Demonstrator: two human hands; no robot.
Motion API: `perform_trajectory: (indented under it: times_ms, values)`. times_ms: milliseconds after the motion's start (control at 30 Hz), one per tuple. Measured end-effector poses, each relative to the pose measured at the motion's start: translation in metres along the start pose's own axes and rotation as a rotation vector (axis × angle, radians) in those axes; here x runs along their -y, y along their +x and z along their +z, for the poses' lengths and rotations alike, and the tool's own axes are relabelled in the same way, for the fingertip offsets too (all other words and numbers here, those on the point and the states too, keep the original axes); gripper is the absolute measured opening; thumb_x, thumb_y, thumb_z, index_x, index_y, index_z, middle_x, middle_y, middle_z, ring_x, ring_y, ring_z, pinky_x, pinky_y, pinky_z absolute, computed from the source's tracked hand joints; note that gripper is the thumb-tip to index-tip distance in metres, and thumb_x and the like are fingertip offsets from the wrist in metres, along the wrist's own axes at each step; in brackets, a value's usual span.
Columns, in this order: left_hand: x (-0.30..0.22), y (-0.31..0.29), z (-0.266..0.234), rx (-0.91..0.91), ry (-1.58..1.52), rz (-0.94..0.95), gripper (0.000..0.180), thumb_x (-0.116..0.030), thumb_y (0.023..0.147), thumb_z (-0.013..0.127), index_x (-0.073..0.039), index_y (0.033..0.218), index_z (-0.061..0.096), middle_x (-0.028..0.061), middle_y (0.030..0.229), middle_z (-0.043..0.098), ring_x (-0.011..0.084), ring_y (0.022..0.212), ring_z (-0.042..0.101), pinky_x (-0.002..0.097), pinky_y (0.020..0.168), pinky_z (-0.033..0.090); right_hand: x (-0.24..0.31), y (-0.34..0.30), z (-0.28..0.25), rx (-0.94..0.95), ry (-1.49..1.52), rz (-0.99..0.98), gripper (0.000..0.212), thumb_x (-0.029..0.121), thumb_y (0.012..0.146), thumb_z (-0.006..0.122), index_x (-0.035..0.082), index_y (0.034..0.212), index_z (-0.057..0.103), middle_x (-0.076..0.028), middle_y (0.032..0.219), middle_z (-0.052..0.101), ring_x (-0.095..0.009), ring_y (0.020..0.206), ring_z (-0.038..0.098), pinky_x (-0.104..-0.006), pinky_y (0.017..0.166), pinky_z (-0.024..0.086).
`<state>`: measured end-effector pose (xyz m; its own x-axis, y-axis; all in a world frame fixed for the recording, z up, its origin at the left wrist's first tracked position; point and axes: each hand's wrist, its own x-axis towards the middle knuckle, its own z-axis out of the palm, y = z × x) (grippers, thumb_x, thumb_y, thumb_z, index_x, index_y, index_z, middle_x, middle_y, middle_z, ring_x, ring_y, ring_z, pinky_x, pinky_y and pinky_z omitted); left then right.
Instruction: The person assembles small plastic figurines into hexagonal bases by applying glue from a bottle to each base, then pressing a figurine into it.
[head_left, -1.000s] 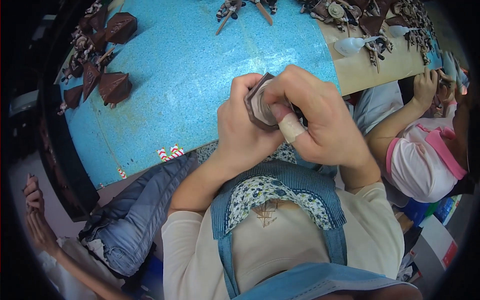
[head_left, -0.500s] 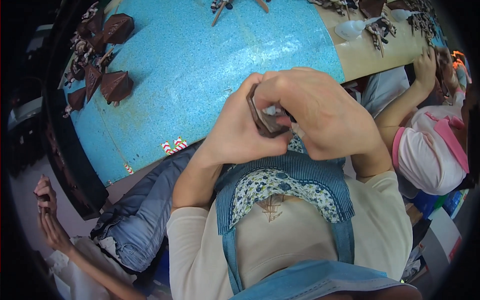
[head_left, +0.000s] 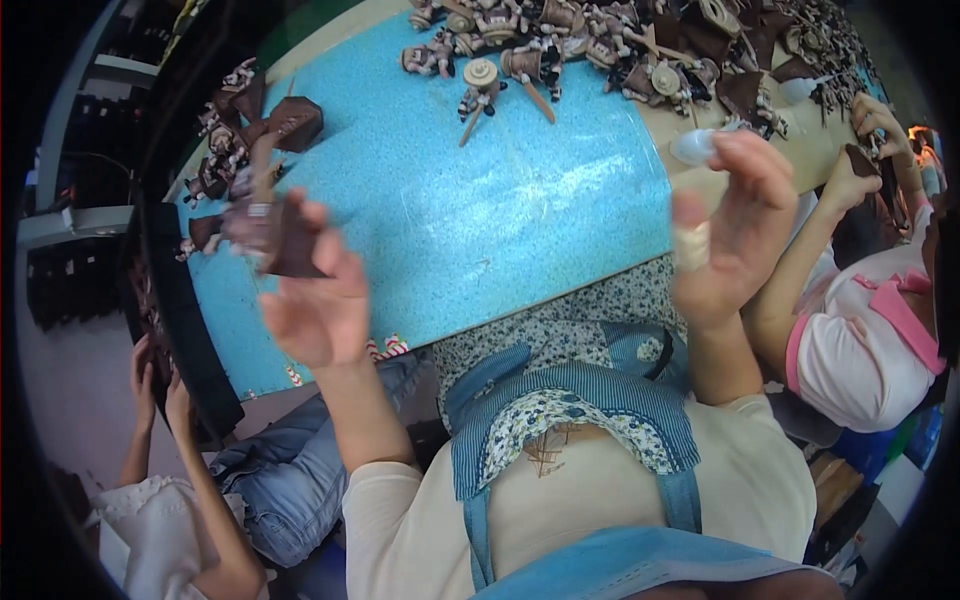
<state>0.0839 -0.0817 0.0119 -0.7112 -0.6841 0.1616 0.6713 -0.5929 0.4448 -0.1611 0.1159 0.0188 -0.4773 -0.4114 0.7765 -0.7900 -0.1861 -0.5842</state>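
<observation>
My left hand [head_left: 325,305] is raised over the table's left part, fingers curled and thumb apart. At its fingertips is a brown figurine with a dark faceted piece [head_left: 298,245], smeared by motion; how firmly it is gripped is hard to see. My right hand [head_left: 735,225] is held up at the right with fingers apart and tape round the thumb. Its fingertips overlap a translucent white squeeze bottle [head_left: 692,147] lying behind them; I cannot tell whether they touch it.
Several similar figurines with faceted brown pieces [head_left: 296,122] lie along the blue tabletop's [head_left: 430,220] left edge. A large heap of brown figurines [head_left: 600,40] covers the far side. Other people's hands work at the right [head_left: 850,180] and lower left [head_left: 160,390].
My hands were together around a brown faceted piece; now they are apart. The left has carried the figurine toward the left pile, and the right has moved toward the bottle.
</observation>
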Motion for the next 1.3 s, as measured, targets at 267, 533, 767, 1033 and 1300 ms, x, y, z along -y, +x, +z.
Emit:
perform_trajectory:
  times_ms: [267, 533, 767, 1033, 1300]
  values:
    - [0.026, 0.087, 0.029, 0.001, 0.972, -0.179, 0.034, -0.014, 0.094, 0.057, 0.006, 0.121, 0.056, 0.0117, 0.102, 0.065, 0.0145, 0.081, 0.06, 0.0261, 0.075, 0.049, -0.057, -0.029, -0.006, -0.023, -0.218, 0.411, 0.064, 0.002, 0.073, 0.074, 0.001, 0.128, 0.042, -0.013, 0.121, 0.047, -0.024, 0.105, 0.05, -0.0332, 0.09, 0.041]
    - [0.021, 0.329, -0.059, 0.413, 2.591, 0.697, 0.038, -0.026, 0.084, 0.067, -0.005, 0.116, 0.061, 0.0117, 0.119, 0.062, 0.0329, 0.111, 0.056, 0.0451, 0.098, 0.042, -0.056, -0.029, -0.008, 0.056, -0.263, 0.502, 0.028, 0.001, 0.084, 0.06, -0.001, 0.11, 0.051, -0.016, 0.104, 0.054, -0.028, 0.093, 0.054, -0.0351, 0.084, 0.043]
    - [0.034, 0.35, -0.056, 0.099, 3.044, 0.153, 0.046, -0.046, 0.089, 0.054, -0.007, 0.11, 0.064, 0.0162, 0.119, 0.063, 0.0308, 0.12, 0.053, 0.05, 0.097, 0.039, -0.048, -0.026, -0.008, 0.083, -0.256, 0.48, 0.032, -0.001, 0.086, 0.056, -0.003, 0.118, 0.052, -0.016, 0.105, 0.053, -0.029, 0.093, 0.054, -0.0344, 0.082, 0.044]
    - [0.012, 0.222, 0.02, -0.194, 0.929, -0.38, 0.044, -0.04, 0.099, 0.04, -0.001, 0.106, 0.059, 0.014, 0.086, 0.067, 0.0215, 0.064, 0.061, 0.0357, 0.06, 0.052, -0.048, -0.03, -0.007, -0.114, 0.159, 0.618, 0.044, 0.003, 0.089, 0.064, -0.001, 0.129, 0.045, -0.01, 0.115, 0.054, -0.013, 0.097, 0.055, -0.0256, 0.085, 0.045]
    - [0.063, 0.029, 0.04, -0.018, 0.455, -0.689, 0.072, -0.052, 0.087, 0.055, 0.0, 0.136, 0.044, 0.016, 0.111, 0.061, 0.0178, 0.08, 0.054, 0.0291, 0.067, 0.041, -0.012, -0.009, -0.024, 0.189, 0.542, 0.695, 0.039, 0.013, 0.086, 0.071, -0.003, 0.119, 0.056, -0.01, 0.112, 0.062, -0.017, 0.102, 0.058, -0.0278, 0.09, 0.045]
